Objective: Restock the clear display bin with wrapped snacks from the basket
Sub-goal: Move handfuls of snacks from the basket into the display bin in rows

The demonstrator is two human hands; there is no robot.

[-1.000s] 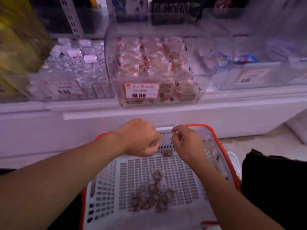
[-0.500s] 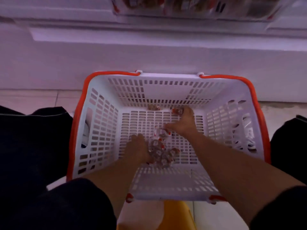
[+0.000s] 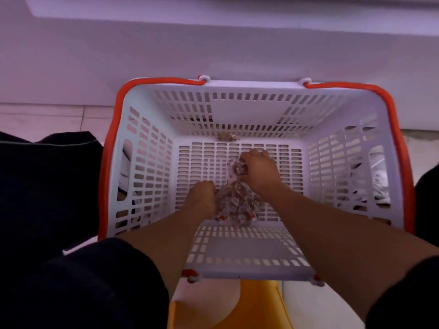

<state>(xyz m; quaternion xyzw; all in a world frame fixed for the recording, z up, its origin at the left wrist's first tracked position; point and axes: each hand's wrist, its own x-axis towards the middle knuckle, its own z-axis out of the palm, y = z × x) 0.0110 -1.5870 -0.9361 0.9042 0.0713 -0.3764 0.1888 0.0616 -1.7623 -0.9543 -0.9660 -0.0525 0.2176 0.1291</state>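
Note:
A white slotted basket [image 3: 147,167] with an orange rim sits on the floor below me. On its bottom lies a pile of wrapped snacks [image 3: 240,205] in clear wrappers with red ends. My left hand [image 3: 202,198] presses against the left side of the pile, fingers curled into it. My right hand [image 3: 257,169] is closed around one wrapped snack [image 3: 240,168] just above the pile. A single loose snack [image 3: 226,137] lies at the basket's far wall. The clear display bin is out of view.
A white cabinet front [image 3: 213,43] rises right behind the basket. Dark clothing [image 3: 47,186] fills the left side and the far right edge. A yellow stool or seat [image 3: 237,309] shows below the basket. Tiled floor [image 3: 47,117] lies at the left.
One second ago both hands were up near the shelf bin. The view has tilted down and both hands have dropped into the basket; the right hand has pulled back from the far wall and closed on a snack.

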